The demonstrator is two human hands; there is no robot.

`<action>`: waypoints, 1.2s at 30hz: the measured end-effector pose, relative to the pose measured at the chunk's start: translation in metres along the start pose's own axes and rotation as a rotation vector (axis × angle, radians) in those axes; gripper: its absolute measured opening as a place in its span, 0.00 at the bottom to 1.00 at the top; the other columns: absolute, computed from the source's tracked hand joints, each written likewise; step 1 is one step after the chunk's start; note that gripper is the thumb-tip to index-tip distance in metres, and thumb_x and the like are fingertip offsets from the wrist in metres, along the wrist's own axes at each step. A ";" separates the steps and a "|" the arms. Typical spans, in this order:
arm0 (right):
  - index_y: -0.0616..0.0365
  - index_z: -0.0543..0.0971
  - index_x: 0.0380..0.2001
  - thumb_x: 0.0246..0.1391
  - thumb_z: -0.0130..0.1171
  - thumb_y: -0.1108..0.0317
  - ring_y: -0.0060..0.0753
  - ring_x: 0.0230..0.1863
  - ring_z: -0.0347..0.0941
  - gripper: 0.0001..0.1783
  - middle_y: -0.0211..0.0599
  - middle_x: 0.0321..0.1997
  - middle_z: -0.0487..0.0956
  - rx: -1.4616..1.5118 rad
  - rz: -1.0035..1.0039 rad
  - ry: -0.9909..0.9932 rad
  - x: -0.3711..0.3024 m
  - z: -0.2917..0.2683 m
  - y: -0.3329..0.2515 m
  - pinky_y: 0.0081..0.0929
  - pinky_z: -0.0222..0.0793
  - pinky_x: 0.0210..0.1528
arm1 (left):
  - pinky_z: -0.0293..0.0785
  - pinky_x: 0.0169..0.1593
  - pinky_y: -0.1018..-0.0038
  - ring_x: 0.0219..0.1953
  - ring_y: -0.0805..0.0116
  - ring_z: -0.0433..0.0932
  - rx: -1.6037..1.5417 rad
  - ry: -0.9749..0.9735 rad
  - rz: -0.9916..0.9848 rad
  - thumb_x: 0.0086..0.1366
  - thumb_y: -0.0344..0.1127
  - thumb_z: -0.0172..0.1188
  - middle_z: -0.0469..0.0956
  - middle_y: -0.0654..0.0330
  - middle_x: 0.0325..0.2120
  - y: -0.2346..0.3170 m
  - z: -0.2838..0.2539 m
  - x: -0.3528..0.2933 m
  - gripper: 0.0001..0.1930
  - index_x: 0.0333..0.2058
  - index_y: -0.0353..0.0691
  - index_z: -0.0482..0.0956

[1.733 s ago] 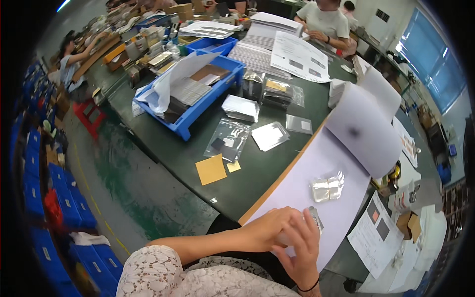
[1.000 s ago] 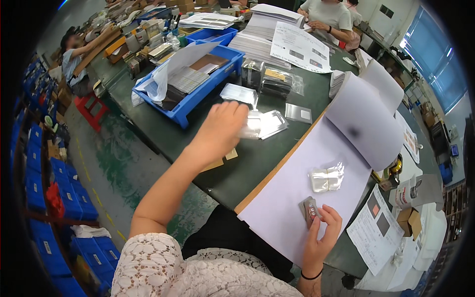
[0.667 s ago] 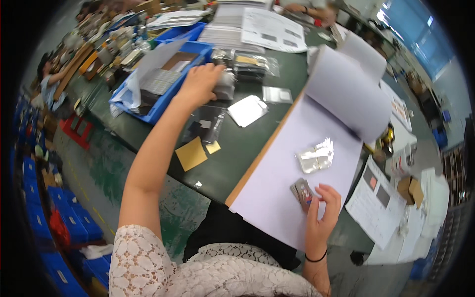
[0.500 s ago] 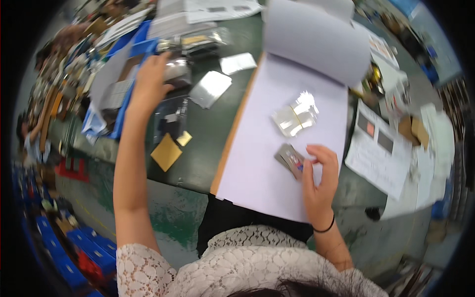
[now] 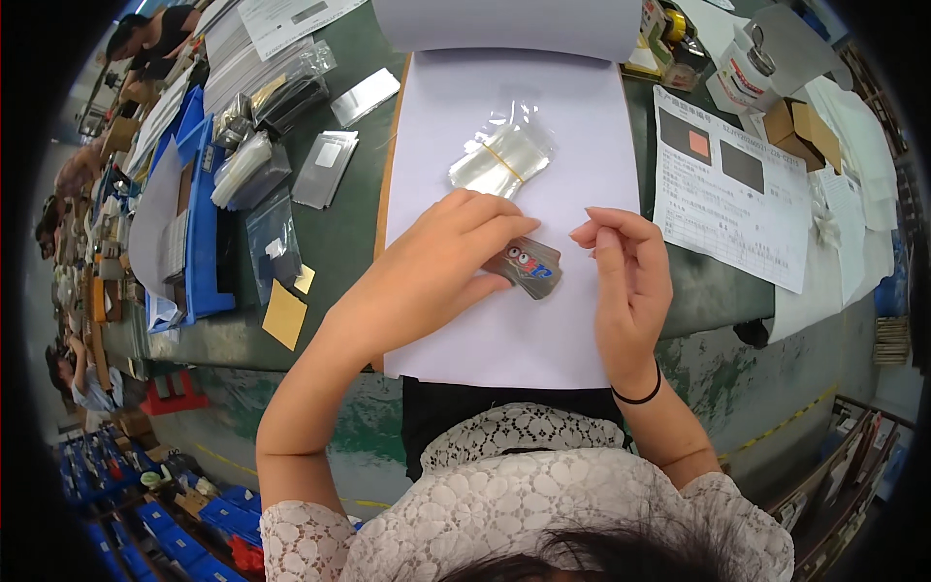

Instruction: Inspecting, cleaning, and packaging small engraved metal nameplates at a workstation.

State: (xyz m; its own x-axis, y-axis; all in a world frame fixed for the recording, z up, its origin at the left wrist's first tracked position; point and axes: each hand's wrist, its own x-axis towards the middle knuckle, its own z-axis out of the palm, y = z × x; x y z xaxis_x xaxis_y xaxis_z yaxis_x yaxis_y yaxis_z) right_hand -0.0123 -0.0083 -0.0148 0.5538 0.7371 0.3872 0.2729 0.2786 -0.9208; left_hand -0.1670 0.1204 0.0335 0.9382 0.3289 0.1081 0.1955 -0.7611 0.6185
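Note:
My left hand [image 5: 436, 267] has its thumb and fingers about the left end of a small stack of grey cards [image 5: 531, 270], slightly fanned, with a cartoon pair of eyes and coloured print on top. Just right of the cards, my right hand [image 5: 630, 281] hovers with fingers loosely bent and a little apart; nothing shows in it. Both are over a large white paper pad [image 5: 465, 339]. Beyond the left hand lies a bundle of clear plastic sleeves [image 5: 499, 160] held by a rubber band.
At left stand a blue bin [image 5: 208, 233], bagged packs [image 5: 291, 92], a stack of silvery sheets [image 5: 325, 170] and a yellow paper square [image 5: 284, 315]. On the right lie a printed sheet [image 5: 732, 209], a cardboard box [image 5: 803, 136] and a white bottle [image 5: 742, 78]. Another person [image 5: 160, 44] is at far left.
My left hand has come from the packs beside the blue bin to the card stack. My right hand has moved off the cards, slightly to the right. The view has shifted.

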 end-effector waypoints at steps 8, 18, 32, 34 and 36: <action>0.64 0.75 0.44 0.60 0.47 0.81 0.21 0.37 0.73 0.11 0.36 0.36 0.77 0.014 -0.011 -0.023 0.000 0.001 0.004 0.19 0.67 0.40 | 0.70 0.46 0.69 0.42 0.60 0.70 -0.072 -0.052 -0.070 0.48 0.25 0.68 0.73 0.59 0.39 -0.015 0.003 0.005 0.23 0.45 0.38 0.76; 0.61 0.76 0.44 0.50 0.59 0.79 0.39 0.42 0.71 0.15 0.39 0.41 0.76 -0.408 -0.146 -0.227 0.004 -0.005 -0.009 0.31 0.66 0.44 | 0.71 0.44 0.69 0.39 0.61 0.73 -0.033 0.153 -0.088 0.48 0.29 0.70 0.75 0.60 0.37 -0.014 0.015 -0.009 0.17 0.40 0.37 0.80; 0.58 0.77 0.43 0.42 0.68 0.72 0.37 0.41 0.68 0.21 0.33 0.42 0.75 -0.680 -0.304 -0.397 0.000 -0.013 -0.008 0.33 0.62 0.41 | 0.70 0.39 0.71 0.37 0.63 0.70 -0.021 0.299 -0.007 0.49 0.32 0.71 0.74 0.62 0.33 -0.019 0.019 -0.020 0.16 0.37 0.41 0.79; 0.57 0.77 0.42 0.42 0.68 0.71 0.37 0.41 0.68 0.21 0.32 0.41 0.75 -0.695 -0.329 -0.401 0.002 -0.014 -0.007 0.33 0.62 0.41 | 0.70 0.42 0.70 0.39 0.61 0.70 -0.030 0.263 -0.032 0.48 0.32 0.71 0.73 0.61 0.35 -0.019 0.020 -0.019 0.18 0.39 0.40 0.78; 0.57 0.77 0.42 0.41 0.68 0.71 0.37 0.41 0.68 0.21 0.32 0.42 0.75 -0.695 -0.337 -0.426 0.002 -0.016 -0.005 0.33 0.62 0.41 | 0.70 0.44 0.69 0.40 0.61 0.71 -0.022 0.253 -0.042 0.47 0.31 0.71 0.74 0.60 0.37 -0.016 0.020 -0.015 0.21 0.42 0.39 0.78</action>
State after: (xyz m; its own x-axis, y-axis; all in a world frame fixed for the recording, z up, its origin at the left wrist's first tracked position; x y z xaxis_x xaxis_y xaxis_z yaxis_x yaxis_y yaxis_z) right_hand -0.0002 -0.0180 -0.0092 0.0549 0.8887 0.4552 0.8625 0.1874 -0.4700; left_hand -0.1789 0.1166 0.0067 0.8274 0.4916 0.2715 0.2238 -0.7321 0.6433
